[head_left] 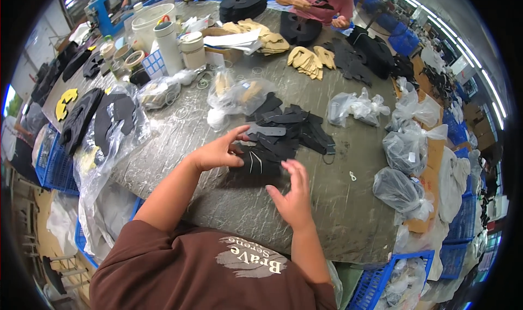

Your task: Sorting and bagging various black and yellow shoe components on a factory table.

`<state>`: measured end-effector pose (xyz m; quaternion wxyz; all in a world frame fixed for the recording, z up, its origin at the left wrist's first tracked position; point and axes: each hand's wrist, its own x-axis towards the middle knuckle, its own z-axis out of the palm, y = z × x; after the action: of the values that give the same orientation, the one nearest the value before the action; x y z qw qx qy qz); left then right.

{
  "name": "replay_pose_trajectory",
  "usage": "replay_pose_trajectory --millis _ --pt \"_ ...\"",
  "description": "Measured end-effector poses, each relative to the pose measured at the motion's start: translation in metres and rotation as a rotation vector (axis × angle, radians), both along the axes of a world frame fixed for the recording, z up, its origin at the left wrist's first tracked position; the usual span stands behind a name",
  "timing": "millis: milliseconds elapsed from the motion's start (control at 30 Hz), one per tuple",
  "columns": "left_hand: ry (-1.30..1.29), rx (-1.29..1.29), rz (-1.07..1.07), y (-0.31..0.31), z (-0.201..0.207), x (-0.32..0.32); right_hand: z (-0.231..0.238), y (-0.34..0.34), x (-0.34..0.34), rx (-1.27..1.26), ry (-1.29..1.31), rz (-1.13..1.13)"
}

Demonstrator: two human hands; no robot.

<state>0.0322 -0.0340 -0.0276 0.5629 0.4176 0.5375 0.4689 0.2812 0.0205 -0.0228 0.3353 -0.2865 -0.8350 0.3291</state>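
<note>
My left hand [218, 151] is at the left side of a small stack of black cut pieces [254, 166], its thumb and fingers apart. Pale thin lines, perhaps rubber bands, cross the stack's top. To the right of that stack is my right hand [294, 196], fingers raised and thumb spread, with nothing in it. Whether either hand touches the stack is hard to make out. Just beyond lies a loose heap of black flat pieces [294, 126]. A grey strip [267, 131] rests on the heap near my left fingertips.
Clear plastic bags [357, 108] lie on the table [348, 201], more along its right edge. Tan pieces [306, 62], black stacks [243, 6] and a white bottle [168, 47] stand farther back. Across the table, a person [321, 5] handles a dark piece. Blue crates [376, 285] flank the table.
</note>
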Motion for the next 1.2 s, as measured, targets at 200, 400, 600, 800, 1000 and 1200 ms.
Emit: replay_pose_trajectory --millis 200,400,600,800,1000,1200 --pt "0.442 0.343 -0.336 -0.036 -0.002 -0.009 0.009 -0.021 -0.042 0.200 -0.618 0.268" --pt "0.780 0.480 -0.062 -0.060 0.001 0.002 -0.019 -0.049 -0.053 0.123 -0.493 0.049" --pt "1.157 0.240 0.026 -0.075 -0.022 0.037 -0.027 -0.081 -0.067 0.098 -0.374 -0.118" --pt "0.525 0.109 0.093 -0.089 -0.008 0.016 -0.013 -0.098 -0.068 0.137 -0.456 -0.220" --pt "0.307 -0.039 -0.010 -0.100 0.002 -0.001 -0.010 -0.102 -0.064 0.102 -0.450 -0.257" --pt "0.746 0.377 0.147 -0.102 -0.014 0.023 -0.010 -0.105 -0.084 0.339 -0.432 -0.226"
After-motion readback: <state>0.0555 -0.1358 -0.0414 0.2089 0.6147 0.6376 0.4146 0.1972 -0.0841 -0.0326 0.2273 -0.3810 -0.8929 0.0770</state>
